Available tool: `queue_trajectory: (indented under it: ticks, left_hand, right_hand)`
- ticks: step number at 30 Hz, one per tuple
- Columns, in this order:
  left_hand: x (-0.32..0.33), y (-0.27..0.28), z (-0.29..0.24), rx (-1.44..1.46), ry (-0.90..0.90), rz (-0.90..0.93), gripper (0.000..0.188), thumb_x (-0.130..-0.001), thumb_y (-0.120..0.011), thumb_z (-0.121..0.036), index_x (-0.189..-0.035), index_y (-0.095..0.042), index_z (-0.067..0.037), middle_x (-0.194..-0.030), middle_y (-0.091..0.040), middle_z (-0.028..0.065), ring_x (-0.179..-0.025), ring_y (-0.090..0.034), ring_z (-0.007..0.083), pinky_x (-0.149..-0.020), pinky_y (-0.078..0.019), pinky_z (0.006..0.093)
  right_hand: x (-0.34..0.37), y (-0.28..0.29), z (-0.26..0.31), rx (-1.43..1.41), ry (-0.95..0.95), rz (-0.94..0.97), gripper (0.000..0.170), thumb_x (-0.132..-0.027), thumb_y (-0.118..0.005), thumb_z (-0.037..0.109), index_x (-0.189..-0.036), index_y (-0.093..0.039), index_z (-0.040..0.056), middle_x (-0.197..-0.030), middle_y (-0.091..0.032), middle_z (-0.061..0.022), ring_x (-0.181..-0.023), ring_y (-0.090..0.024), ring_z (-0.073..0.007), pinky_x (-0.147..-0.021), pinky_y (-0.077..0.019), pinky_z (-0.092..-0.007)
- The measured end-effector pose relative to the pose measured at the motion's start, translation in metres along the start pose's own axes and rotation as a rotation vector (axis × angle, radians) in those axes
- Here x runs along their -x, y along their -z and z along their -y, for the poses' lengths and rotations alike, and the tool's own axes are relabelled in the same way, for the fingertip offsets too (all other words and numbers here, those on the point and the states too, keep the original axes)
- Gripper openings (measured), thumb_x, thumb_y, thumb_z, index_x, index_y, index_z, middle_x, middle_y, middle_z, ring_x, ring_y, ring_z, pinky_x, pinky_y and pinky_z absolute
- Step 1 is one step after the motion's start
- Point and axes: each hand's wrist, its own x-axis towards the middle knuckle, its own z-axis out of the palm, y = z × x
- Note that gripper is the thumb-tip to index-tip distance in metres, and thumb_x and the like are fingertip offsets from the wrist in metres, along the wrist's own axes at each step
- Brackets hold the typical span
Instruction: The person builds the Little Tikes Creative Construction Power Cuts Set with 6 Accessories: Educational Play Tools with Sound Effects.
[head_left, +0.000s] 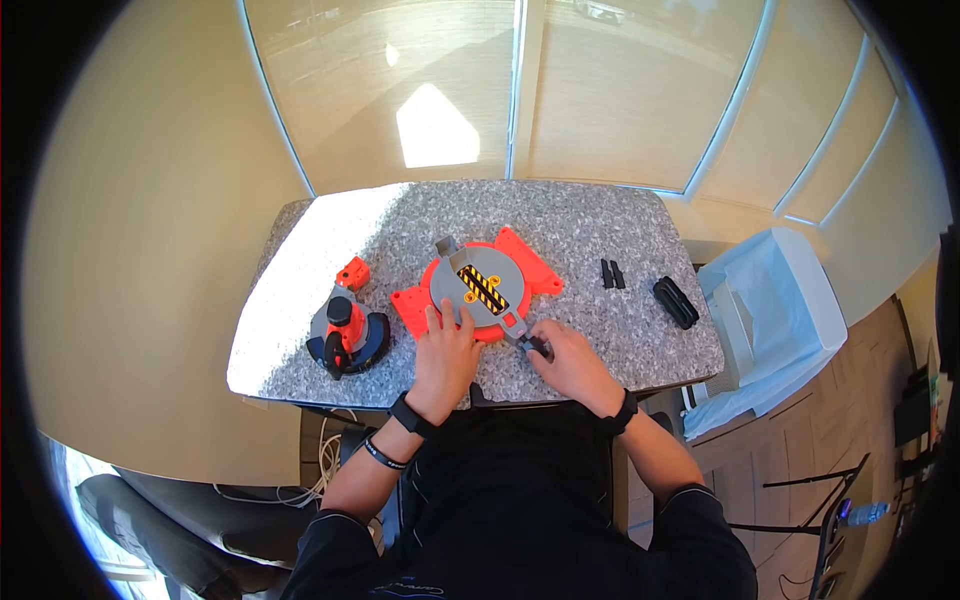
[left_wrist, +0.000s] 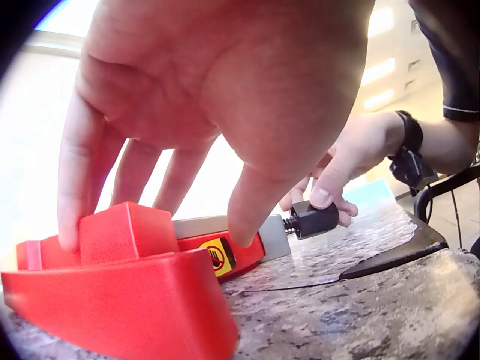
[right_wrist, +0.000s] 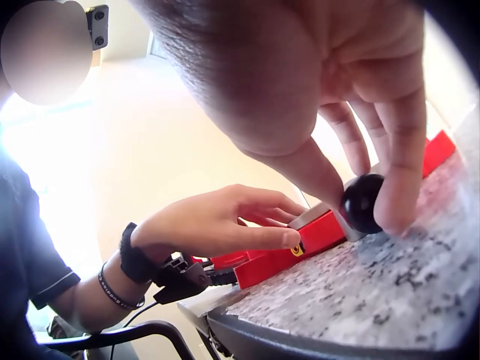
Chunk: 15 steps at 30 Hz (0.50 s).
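Note:
A red and grey toy saw base [head_left: 470,285] with a round grey turntable lies on the table before the person. The left hand [head_left: 447,355] rests on its near left part, fingers extended over the turntable and the thumb against the red side by a yellow warning label [left_wrist: 217,257]. At the near right end of the grey arm, the right hand [head_left: 575,365] pinches a black knob [left_wrist: 315,220] between thumb and fingers. A spring-like threaded shaft [left_wrist: 289,224] shows between knob and arm in the left wrist view. From the right wrist, the knob appears round and dark.
Left of the base stands a toy saw head [head_left: 347,325] with a dark curved guard. Two small black pieces [head_left: 612,274] and a black case-like object [head_left: 676,302] lie at the right. A lined bin [head_left: 790,310] stands beyond the granite-patterned table's [head_left: 580,215] right edge.

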Motion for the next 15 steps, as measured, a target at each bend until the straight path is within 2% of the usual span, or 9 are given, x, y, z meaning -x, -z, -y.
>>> queue_trajectory:
  ticks: [5,9,11,15]
  left_hand:
    - [-0.001,0.0,0.0,-0.005,-0.005,-0.006,0.063,-0.09,-0.076,-0.034,-0.14,-0.056,-0.001,-0.148,-0.051,0.0293,-0.132,-0.054,0.0501,-0.088,-0.0606,0.0487]
    - [-0.001,-0.002,0.0,0.002,-0.004,0.001,0.063,-0.09,-0.076,-0.034,-0.14,-0.056,-0.001,-0.149,-0.051,0.0293,-0.132,-0.054,0.0504,-0.088,-0.0605,0.0489]
    - [0.0,-0.002,0.0,0.004,-0.001,0.005,0.063,-0.09,-0.076,-0.033,-0.141,-0.056,-0.001,-0.149,-0.051,0.0294,-0.132,-0.054,0.0507,-0.088,-0.0604,0.0491]
    - [-0.001,-0.002,0.001,-0.005,-0.013,-0.005,0.064,-0.09,-0.076,-0.034,-0.141,-0.056,-0.001,-0.149,-0.051,0.0294,-0.132,-0.054,0.0508,-0.088,-0.0605,0.049]
  right_hand:
    - [-0.001,0.0,0.0,-0.003,0.013,0.016,0.026,-0.092,-0.07,0.009,-0.114,-0.056,0.0021,-0.097,-0.069,-0.0242,-0.088,-0.068,-0.0467,-0.079,-0.0535,-0.0528]
    - [-0.001,0.006,0.011,0.007,-0.108,0.078,0.031,-0.09,-0.073,0.01,-0.115,-0.056,0.0024,-0.103,-0.068,-0.0235,-0.093,-0.067,-0.0466,-0.081,-0.0539,-0.052]
    - [0.001,0.001,0.004,0.075,0.085,-0.056,0.034,-0.087,-0.079,0.01,-0.115,-0.06,0.004,-0.103,-0.067,-0.0182,-0.08,-0.071,-0.0352,-0.071,-0.057,-0.0433]
    - [0.0,0.001,0.0,0.054,0.064,-0.027,0.039,-0.085,-0.081,0.01,-0.117,-0.06,0.0043,-0.107,-0.063,-0.0178,-0.083,-0.069,-0.0348,-0.073,-0.0573,-0.0422]
